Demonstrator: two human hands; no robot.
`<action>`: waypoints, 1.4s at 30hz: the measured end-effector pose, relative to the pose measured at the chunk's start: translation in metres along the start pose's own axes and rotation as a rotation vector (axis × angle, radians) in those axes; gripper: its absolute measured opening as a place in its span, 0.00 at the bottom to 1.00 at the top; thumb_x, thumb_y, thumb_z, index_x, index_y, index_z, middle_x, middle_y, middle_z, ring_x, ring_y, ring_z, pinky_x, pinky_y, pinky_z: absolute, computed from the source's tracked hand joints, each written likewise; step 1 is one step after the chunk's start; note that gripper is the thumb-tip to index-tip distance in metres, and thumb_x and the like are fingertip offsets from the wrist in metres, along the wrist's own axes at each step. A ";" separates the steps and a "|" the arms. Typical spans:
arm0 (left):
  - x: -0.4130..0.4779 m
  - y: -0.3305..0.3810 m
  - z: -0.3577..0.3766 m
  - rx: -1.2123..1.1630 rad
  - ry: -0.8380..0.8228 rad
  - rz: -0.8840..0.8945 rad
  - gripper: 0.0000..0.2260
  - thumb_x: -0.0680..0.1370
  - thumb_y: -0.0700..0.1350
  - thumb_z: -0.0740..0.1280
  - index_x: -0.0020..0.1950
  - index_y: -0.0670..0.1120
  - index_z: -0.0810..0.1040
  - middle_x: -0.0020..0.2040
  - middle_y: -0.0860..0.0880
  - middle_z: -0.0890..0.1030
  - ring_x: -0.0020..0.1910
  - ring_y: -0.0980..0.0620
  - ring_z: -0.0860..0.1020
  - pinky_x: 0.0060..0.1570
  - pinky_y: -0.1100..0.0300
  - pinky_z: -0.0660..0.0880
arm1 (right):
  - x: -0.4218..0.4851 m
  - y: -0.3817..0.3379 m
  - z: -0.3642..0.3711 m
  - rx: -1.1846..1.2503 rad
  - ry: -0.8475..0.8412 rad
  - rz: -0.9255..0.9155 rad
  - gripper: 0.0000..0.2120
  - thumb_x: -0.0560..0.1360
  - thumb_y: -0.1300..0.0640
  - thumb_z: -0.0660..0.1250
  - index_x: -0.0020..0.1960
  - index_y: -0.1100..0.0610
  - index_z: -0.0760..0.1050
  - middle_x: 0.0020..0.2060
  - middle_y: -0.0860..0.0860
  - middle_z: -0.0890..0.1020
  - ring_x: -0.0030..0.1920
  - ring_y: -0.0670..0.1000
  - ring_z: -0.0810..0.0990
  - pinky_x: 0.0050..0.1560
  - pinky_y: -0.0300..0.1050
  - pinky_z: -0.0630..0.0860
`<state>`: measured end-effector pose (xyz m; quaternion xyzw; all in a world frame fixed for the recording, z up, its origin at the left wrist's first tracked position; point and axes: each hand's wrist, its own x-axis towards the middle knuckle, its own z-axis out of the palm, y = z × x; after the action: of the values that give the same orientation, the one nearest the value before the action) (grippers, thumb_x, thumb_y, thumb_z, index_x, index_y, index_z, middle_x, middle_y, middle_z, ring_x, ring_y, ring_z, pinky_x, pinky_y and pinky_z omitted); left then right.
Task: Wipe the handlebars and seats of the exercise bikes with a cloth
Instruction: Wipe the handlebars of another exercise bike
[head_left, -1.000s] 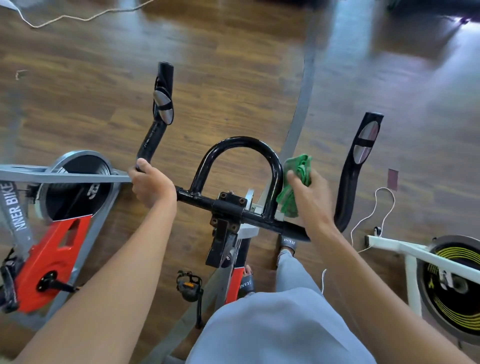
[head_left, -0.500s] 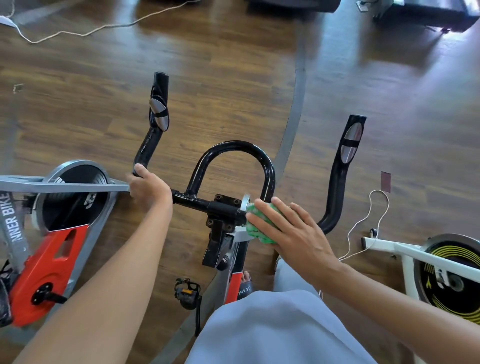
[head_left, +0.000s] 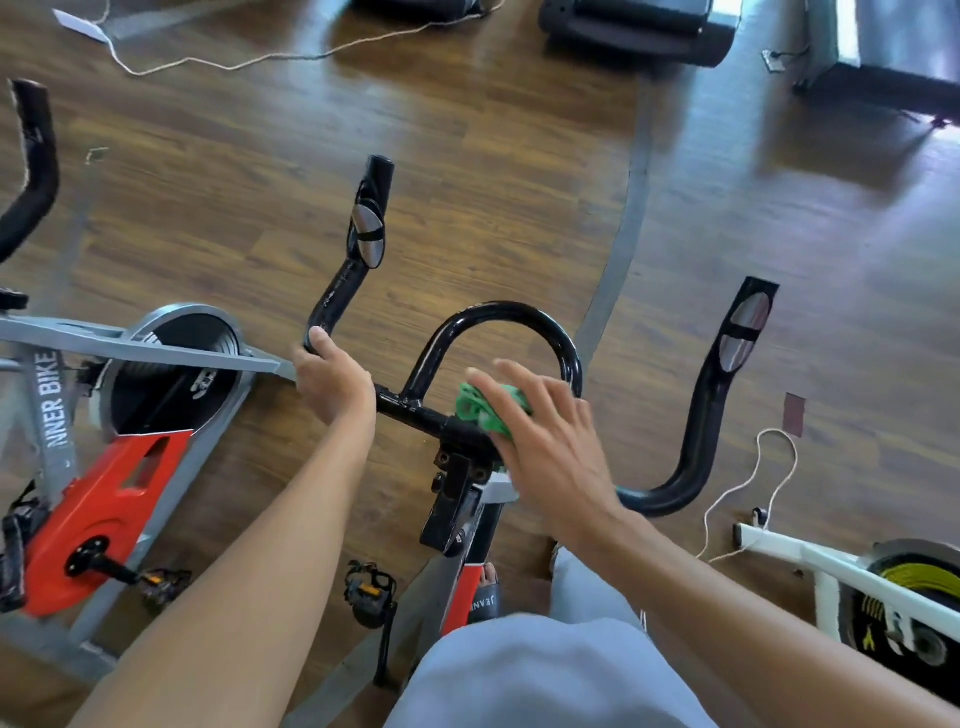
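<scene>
- Middle exercise bike (head_left: 451, 512): hasn't moved. More floor and the dark machines at the far wall show than a second ago, which looks like a head tilt only. Seat not in view.
- Red-and-grey bike (head_left: 119, 483) on the left and white bike (head_left: 795, 558) on the right: same places, untouched.
- Handlebars (head_left: 498, 310): black, with a centre loop, a crossbar (head_left: 408, 408) and two horns. The right horn (head_left: 709, 415) is free of both hands.
- Left hand (head_left: 332, 382): fingers wrapped round the left bend of the handlebars, same grip as a second ago. It steadies the bar.
- Right hand (head_left: 550, 447): a second ago it was up on the right leg of the loop. It then dropped to the crossbar and slid left. It now lies flat with fingers spread, pressing down where the crossbar meets the stem clamp (head_left: 460, 457).
- Cloth (head_left: 480, 410): green and bunched, pinned under the right fingers against the crossbar, with only its left edge showing. It has travelled with the hand from the loop to the centre.
- Hands well apart, with a stretch of crossbar between them.
- Judgement: the right loop leg looks done and the stroke is working leftward. Still left on this bike: the crossbar under the left hand, both horns and the seat.
</scene>
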<state>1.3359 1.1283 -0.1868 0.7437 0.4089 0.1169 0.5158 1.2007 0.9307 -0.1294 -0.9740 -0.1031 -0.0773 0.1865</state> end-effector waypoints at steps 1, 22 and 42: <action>-0.001 0.000 0.000 -0.065 -0.014 -0.019 0.21 0.82 0.58 0.50 0.60 0.45 0.73 0.47 0.45 0.81 0.37 0.44 0.82 0.35 0.56 0.78 | 0.019 -0.011 0.005 0.041 0.008 0.003 0.26 0.78 0.50 0.61 0.76 0.46 0.63 0.73 0.51 0.69 0.65 0.55 0.68 0.60 0.53 0.72; -0.009 0.011 -0.006 -0.303 -0.019 -0.083 0.15 0.84 0.52 0.50 0.53 0.47 0.73 0.35 0.47 0.75 0.31 0.46 0.74 0.25 0.67 0.70 | 0.146 0.016 0.035 -0.229 -0.292 -0.079 0.26 0.83 0.36 0.43 0.65 0.46 0.74 0.63 0.49 0.77 0.66 0.53 0.71 0.65 0.55 0.64; -0.014 0.014 -0.007 -0.250 -0.001 -0.115 0.18 0.83 0.53 0.49 0.61 0.46 0.74 0.37 0.48 0.76 0.26 0.50 0.74 0.37 0.57 0.73 | 0.049 0.066 0.016 1.400 -0.016 1.314 0.29 0.84 0.40 0.52 0.54 0.64 0.80 0.39 0.60 0.84 0.37 0.58 0.81 0.42 0.51 0.80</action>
<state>1.3296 1.1211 -0.1683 0.6490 0.4329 0.1369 0.6104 1.2650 0.8848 -0.1579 -0.5054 0.4393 0.1285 0.7315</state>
